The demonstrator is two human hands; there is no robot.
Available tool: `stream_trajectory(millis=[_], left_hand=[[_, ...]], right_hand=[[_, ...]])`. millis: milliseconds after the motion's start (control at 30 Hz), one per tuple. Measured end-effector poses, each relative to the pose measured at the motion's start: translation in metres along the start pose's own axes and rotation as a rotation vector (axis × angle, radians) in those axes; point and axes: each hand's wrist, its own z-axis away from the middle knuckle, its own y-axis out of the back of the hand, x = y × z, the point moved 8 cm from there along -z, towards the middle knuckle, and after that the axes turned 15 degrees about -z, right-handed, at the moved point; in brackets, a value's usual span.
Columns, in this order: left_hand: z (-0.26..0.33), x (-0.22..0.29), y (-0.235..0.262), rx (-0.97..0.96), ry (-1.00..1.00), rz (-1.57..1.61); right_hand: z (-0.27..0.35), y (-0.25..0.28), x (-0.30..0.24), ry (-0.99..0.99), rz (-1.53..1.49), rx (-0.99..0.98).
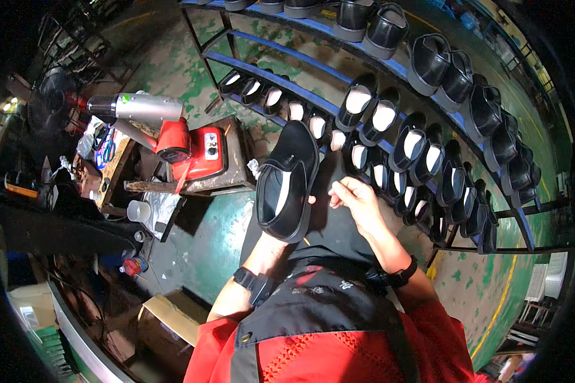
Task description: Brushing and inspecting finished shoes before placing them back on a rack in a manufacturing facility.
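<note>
A black slip-on shoe (290, 182) with a pale insole strip showing inside is held up in front of me, its toe pointing away. My left hand (273, 243) supports it from underneath. Most of that hand is hidden behind the shoe, with one fingertip showing at the shoe's right side. Just right of the shoe, and apart from it, is my right hand (356, 200). Its thumb and fingers are drawn together in a pinch, and whatever may be between them is too small to make out.
A silver hot-air blower (148, 107) on a red base (206, 153) stands at the left on a worn box. Blue-edged rack shelves (287, 45) carry rows of black shoes (380, 118) ahead and right. A white cup (138, 210) and a cardboard piece (169, 317) lie lower left.
</note>
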Motion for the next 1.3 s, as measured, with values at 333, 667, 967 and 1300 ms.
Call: stream_trajectory(millis=[333,667,967,1300], left_hand=[[-0.008,-0.080,-0.020,-0.089,0.543,0.322],[-0.091,-0.169,-0.019,0.229,0.542,1.875],[-0.101,-0.192,-0.022,0.210,0.384,2.007],[-0.094,-0.151,-0.018,0.142,0.573,2.106]], right_hand=[[-0.004,-0.005,0.043,-0.191,0.071,-0.048],[-0.032,-0.011,0.077,-0.338,0.175,-0.024],[-0.048,-0.021,0.085,-0.383,0.139,-0.016],[-0.044,-0.025,0.069,-0.326,0.160,0.014]])
